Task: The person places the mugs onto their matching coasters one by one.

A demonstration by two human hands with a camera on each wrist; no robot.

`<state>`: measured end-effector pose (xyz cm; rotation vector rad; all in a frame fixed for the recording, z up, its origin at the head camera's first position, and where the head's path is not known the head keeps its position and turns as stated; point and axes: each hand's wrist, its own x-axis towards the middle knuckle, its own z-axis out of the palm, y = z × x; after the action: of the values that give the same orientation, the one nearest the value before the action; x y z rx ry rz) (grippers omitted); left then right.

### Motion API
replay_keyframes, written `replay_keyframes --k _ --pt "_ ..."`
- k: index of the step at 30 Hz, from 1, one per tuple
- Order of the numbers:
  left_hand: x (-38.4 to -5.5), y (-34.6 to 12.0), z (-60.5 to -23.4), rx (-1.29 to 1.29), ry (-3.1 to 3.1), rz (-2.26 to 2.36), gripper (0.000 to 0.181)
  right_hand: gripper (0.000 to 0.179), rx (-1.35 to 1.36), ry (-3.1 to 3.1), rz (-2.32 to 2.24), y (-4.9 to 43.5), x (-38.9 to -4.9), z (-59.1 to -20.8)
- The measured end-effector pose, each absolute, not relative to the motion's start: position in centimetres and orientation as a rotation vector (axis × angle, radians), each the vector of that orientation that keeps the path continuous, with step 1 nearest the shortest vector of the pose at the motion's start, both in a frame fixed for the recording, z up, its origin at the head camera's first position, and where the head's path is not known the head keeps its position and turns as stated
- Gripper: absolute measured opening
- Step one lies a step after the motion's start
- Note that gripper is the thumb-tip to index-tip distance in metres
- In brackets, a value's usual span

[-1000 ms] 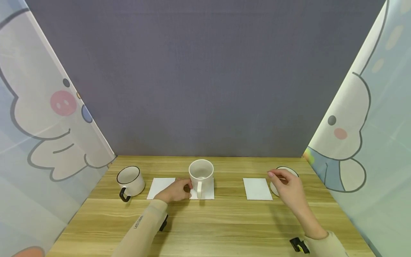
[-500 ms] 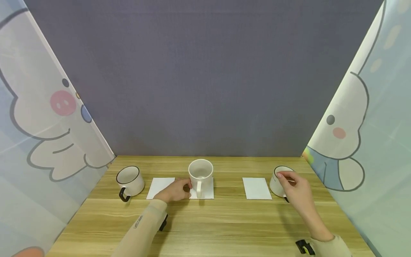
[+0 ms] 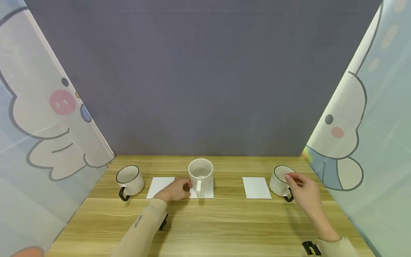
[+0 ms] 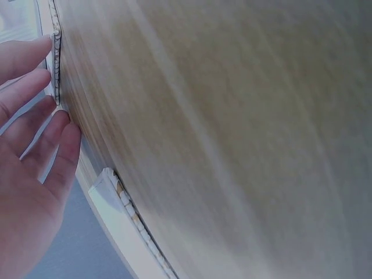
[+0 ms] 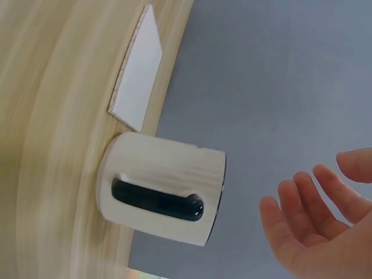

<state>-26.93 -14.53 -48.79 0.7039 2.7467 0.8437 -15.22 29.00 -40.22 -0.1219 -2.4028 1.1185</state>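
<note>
A white mug (image 3: 201, 175) with a white handle stands upright on the middle white square coaster (image 3: 209, 193). My left hand (image 3: 174, 190) touches that coaster's left side beside the mug, fingers loosely bent, apart from the mug in the head view. A second white mug (image 3: 280, 184) has a black rim and black handle (image 5: 157, 200) and stands upright on the wooden table at the right. Near its rim hovers my right hand (image 3: 304, 191), fingers loosely bent. The right wrist view shows a gap between these fingers and the mug, with nothing held.
Another black-rimmed mug (image 3: 132, 182) stands at the far left of the wooden table (image 3: 221, 228). Beside it lies a left coaster (image 3: 158, 186); a right coaster (image 3: 257, 188) lies just left of the right mug. A grey panel (image 3: 205, 78) rises behind the table, between cartoon-printed side walls.
My right hand has moved right across the black-rimmed mug, uncovering its rim and black handle. My left hand and the mugs have stayed in place.
</note>
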Motion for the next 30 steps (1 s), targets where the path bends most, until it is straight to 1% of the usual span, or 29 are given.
replay_keyframes --k 12,18,25,30 --pt "-27.0 -14.6 -48.9 0.701 2.741 0.856 0.024 0.026 -0.16 -2.366 1.073 30.8 -15.2 -41.5" --pt "-27.0 -14.6 -48.8 0.703 2.743 0.845 0.024 0.027 -0.225 -2.374 1.09 31.4 -15.3 -42.1" --pt "-26.8 -14.6 -48.6 0.697 2.736 0.857 0.023 0.033 -0.331 -2.406 1.122 31.9 -15.4 -43.0" --pt "-26.8 -14.6 -48.6 0.704 2.737 0.855 0.023 0.035 -0.362 -2.418 1.145 32.3 -15.3 -43.6"
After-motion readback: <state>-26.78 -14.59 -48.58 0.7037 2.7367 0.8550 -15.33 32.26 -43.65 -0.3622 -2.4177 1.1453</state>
